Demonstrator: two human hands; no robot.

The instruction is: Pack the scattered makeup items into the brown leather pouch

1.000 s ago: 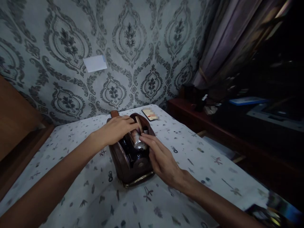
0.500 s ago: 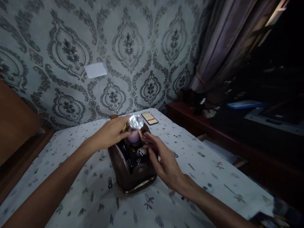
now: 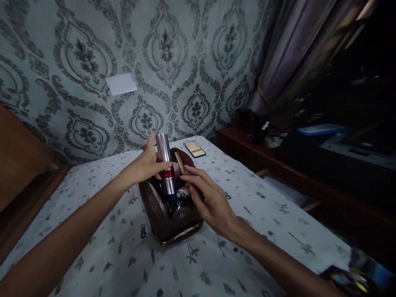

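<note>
My left hand is closed around a shiny silver tube with a red band, held tilted above an open brown zip bag. The tube's lower end overlaps the bag's opening. My right hand is at the bag's right side, its fingers stretched out and slightly bent. Those fingertips are beside a tan stick-like piece standing in the bag; whether they touch it I cannot tell. A pinkish rounded thing is partly hidden behind the tube. Dark items and a small clear-topped one lie inside.
The bag stands on a bed with a white patterned sheet. Beyond it lies a phone with a lit screen. A patterned wall is behind, with a white card. Dark red furniture runs along the right, with an open drawer.
My left hand has turned the silver tube, whose round end faced me before, so its side now shows. My right hand has stayed by the bag, its fingers a little straighter.
</note>
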